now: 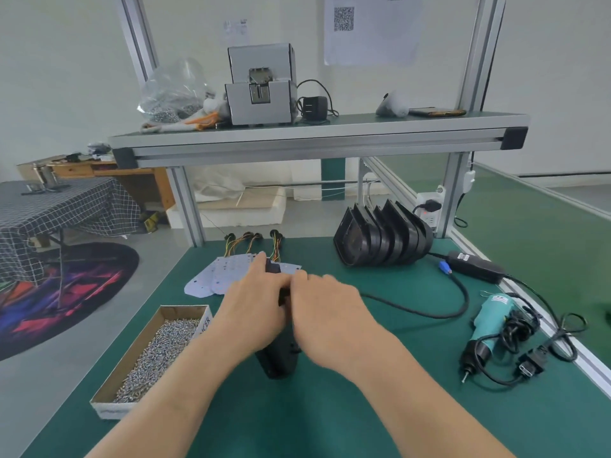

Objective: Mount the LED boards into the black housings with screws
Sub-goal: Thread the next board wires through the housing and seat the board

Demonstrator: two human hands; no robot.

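A black housing [279, 357] lies on the green bench in front of me, mostly covered by my hands. My left hand [256, 307] grips its left side with fingers curled over the far end. My right hand [325, 309] lies over its right side, fingers bent onto it. Behind the hands lie several white LED boards [215, 276] with coloured wire leads [246, 242]. A stack of more black housings [380, 236] leans at the back right. A cardboard box of screws [158, 352] sits to my left. A teal electric screwdriver [486, 328] lies at the right.
The screwdriver's black cable [429, 312] loops across the mat to a power adapter [476, 266]. An aluminium frame post [186, 206] and a shelf [317, 133] with a screw feeder [261, 85] stand behind. The bench edge is close on the left.
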